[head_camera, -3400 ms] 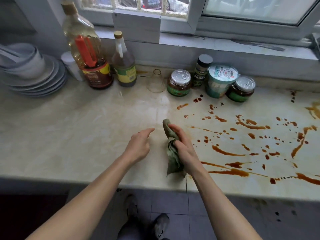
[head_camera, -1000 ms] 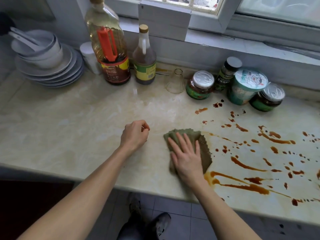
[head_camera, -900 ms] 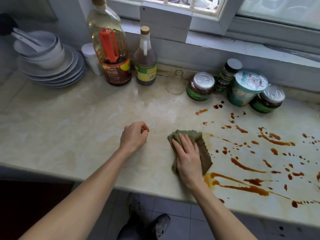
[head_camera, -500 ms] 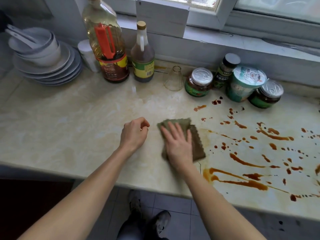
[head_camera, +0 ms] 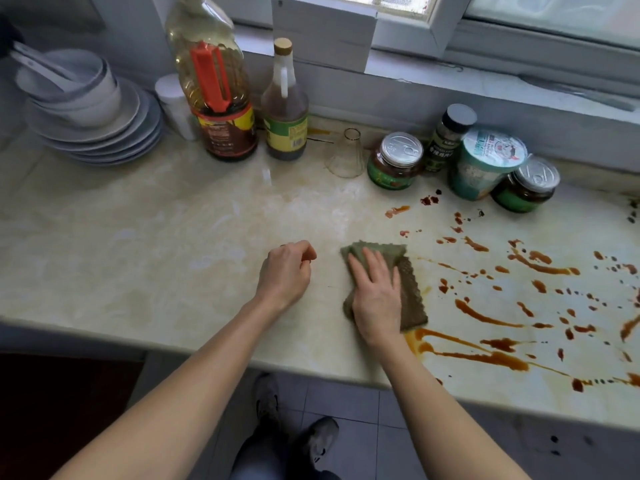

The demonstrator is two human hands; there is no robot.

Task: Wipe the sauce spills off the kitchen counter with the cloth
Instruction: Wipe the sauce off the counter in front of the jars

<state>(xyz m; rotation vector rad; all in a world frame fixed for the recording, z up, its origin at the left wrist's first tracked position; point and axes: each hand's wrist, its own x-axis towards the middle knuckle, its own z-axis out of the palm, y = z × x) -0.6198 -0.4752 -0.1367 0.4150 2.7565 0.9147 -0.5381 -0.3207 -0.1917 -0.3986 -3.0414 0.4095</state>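
Right hand [head_camera: 375, 299] flat, fingers straight, on a waffle-textured green cloth [head_camera: 412, 296].
Left of the cloth, left hand [head_camera: 285, 271] curled, empty, on the glossy marbled desk [head_camera: 138, 237]; right of it, brown sauce streaks [head_camera: 505, 362].

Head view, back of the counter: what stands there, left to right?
Stack of white plates and bowls, big clear oil bottle with red handle, brown bottle with yellow-green label, small clear glass, silver-lidded jar, teal round tub, second silver-lidded jar.

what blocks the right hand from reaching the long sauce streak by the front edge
Nothing, it looks reachable: the right hand presses flat on the cloth, and the streak begins right beside the cloth's near corner, with nothing standing between.
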